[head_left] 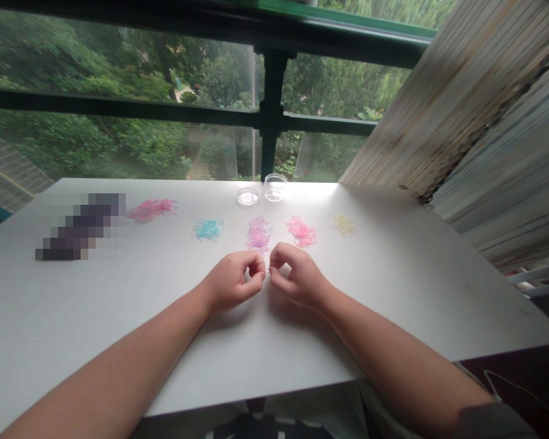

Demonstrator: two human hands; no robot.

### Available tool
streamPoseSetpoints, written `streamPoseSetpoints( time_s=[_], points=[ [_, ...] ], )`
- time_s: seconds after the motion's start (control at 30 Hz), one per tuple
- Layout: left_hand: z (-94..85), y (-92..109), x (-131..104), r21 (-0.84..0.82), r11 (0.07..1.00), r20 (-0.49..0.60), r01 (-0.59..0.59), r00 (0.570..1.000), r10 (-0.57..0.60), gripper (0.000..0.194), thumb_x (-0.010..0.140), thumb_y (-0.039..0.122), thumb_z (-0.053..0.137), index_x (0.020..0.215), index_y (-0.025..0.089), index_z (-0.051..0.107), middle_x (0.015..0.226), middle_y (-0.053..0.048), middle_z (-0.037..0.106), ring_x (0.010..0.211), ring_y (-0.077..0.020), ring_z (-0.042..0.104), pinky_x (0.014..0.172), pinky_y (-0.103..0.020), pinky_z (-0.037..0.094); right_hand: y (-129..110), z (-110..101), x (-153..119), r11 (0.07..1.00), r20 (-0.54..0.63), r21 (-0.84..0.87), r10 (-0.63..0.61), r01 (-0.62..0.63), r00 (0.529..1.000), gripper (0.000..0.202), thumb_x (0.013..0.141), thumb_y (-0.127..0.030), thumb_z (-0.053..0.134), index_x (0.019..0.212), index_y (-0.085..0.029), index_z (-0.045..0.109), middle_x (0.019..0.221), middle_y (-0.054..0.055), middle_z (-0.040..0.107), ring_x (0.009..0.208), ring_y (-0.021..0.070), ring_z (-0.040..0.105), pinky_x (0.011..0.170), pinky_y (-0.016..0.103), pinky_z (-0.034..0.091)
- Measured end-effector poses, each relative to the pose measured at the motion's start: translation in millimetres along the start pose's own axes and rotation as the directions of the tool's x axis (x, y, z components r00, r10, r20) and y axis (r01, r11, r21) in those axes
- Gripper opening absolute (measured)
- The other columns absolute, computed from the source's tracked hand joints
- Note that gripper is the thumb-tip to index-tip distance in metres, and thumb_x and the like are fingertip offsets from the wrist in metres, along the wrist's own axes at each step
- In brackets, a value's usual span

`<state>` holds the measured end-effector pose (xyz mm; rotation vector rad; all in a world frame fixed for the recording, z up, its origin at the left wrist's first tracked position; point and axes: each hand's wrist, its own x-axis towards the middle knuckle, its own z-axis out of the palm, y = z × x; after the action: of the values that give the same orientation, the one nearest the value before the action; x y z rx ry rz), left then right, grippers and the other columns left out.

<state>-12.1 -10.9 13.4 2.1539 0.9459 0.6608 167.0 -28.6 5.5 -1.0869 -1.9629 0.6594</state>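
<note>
Dark object (80, 227) at the table's left: pixelated, any lettering unreadable. Two clear round containers near the window edge: a shallow one (247, 197), and just right of it a taller one (275, 189); contents too faint to tell. Person's left hand (235, 279) and right hand (298, 275) nearly meet, thumbs and forefingers pinched on a thin strand (268, 272) between them, above the white table (238, 372). Beyond: purple pile (258, 233) of strands, flanked by blue (208, 229) and pink (302, 232) piles.
</note>
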Motion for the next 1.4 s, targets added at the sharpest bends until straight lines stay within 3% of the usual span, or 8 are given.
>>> streamPoseSetpoints(
  time_s=[0.1,0.4,0.53,0.67,0.8,0.87,1.03,1.4],
  points=[
    [-0.5,0.1,0.0,-0.039,0.999,0.023,0.014,1.000,-0.013,0.007,0.074,0.019,0.050,0.069,0.016,0.052,0.064,0.002,0.054,0.058,-0.0096,0.046,0.056,-0.021,0.039,1.0,0.2,0.1,0.999,-0.024,-0.036,-0.011,0.010,1.000,0.012,0.064,-0.007,0.051,0.068,-0.018,0.050,0.067,-0.001,0.055,0.062,0.0113,0.050,0.060,0.024,0.041],
    [3.5,-5.3,-1.9,-0.042,0.999,-0.038,0.022,0.999,-0.024,0.009,0.077,0.024,0.050,0.073,0.016,0.054,0.067,0.001,0.056,0.058,-0.0093,0.046,0.056,-0.021,0.039,6.4,-8.3,1.5,0.989,-0.006,0.140,0.037,-0.036,0.999,0.012,0.070,-0.010,0.052,0.077,-0.017,0.058,0.073,0.001,0.062,0.068,0.0120,0.058,0.065,0.025,0.048],
    [2.9,-4.9,-1.5,-0.025,0.999,-0.036,0.034,0.999,-0.035,0.010,0.078,0.025,0.050,0.076,0.017,0.056,0.070,0.001,0.058,0.058,-0.0092,0.047,0.056,-0.021,0.039,7.8,-10.7,1.6,0.998,-0.011,0.067,-0.021,0.022,1.000,0.014,0.069,-0.008,0.051,0.076,-0.018,0.058,0.073,0.001,0.062,0.068,0.0128,0.058,0.065,0.025,0.048],
    [2.3,-5.9,-1.6,-0.017,0.999,-0.052,0.042,0.998,-0.042,0.011,0.079,0.026,0.052,0.081,0.018,0.058,0.074,0.000,0.060,0.058,-0.0093,0.048,0.056,-0.022,0.040,19.5,-28.5,5.4,0.989,-0.068,-0.140,-0.068,0.058,0.995,0.015,0.069,-0.007,0.051,0.075,-0.019,0.058,0.074,0.002,0.062,0.070,0.0150,0.057,0.068,0.028,0.046],
    [1.8,-6.4,-2.1,-0.014,0.999,-0.069,0.043,0.997,-0.044,0.012,0.079,0.027,0.052,0.082,0.018,0.059,0.075,-0.001,0.061,0.060,-0.0105,0.050,0.056,-0.022,0.040,45.7,-55.8,11.1,0.933,-0.247,-0.349,0.002,-0.091,0.969,0.012,0.069,-0.010,0.052,0.073,-0.019,0.059,0.074,0.003,0.063,0.068,0.0160,0.056,0.066,0.028,0.044],
    [1.5,-6.2,-2.3,-0.009,0.999,-0.073,0.038,0.997,-0.038,0.012,0.079,0.027,0.052,0.081,0.018,0.059,0.075,-0.001,0.061,0.062,-0.0112,0.050,0.056,-0.023,0.040,58.9,-64.9,13.1,0.901,-0.283,-0.399,0.058,-0.173,0.957,0.010,0.068,-0.012,0.053,0.072,-0.019,0.060,0.071,0.002,0.062,0.065,0.0159,0.056,0.063,0.028,0.043],
    [0.2,-6.1,-2.8,-0.002,0.999,-0.088,0.040,0.995,-0.040,0.010,0.079,0.026,0.053,0.081,0.018,0.059,0.073,0.000,0.061,0.059,-0.0106,0.049,0.056,-0.022,0.039,74.3,-68.2,15.2,0.870,-0.292,-0.431,0.117,-0.240,0.949,0.013,0.066,-0.012,0.051,0.070,-0.019,0.061,0.067,0.001,0.062,0.062,0.0152,0.056,0.061,0.027,0.042],
    [-0.3,-7.1,-3.1,0.007,0.999,-0.076,0.035,0.996,-0.034,0.010,0.080,0.026,0.052,0.081,0.018,0.058,0.074,0.000,0.060,0.060,-0.0107,0.049,0.057,-0.022,0.039,73.3,-63.8,15.1,0.865,-0.269,-0.427,0.156,-0.263,0.950,0.014,0.066,-0.011,0.051,0.070,-0.018,0.062,0.068,0.002,0.063,0.063,0.0154,0.056,0.062,0.027,0.042]
  ],
)
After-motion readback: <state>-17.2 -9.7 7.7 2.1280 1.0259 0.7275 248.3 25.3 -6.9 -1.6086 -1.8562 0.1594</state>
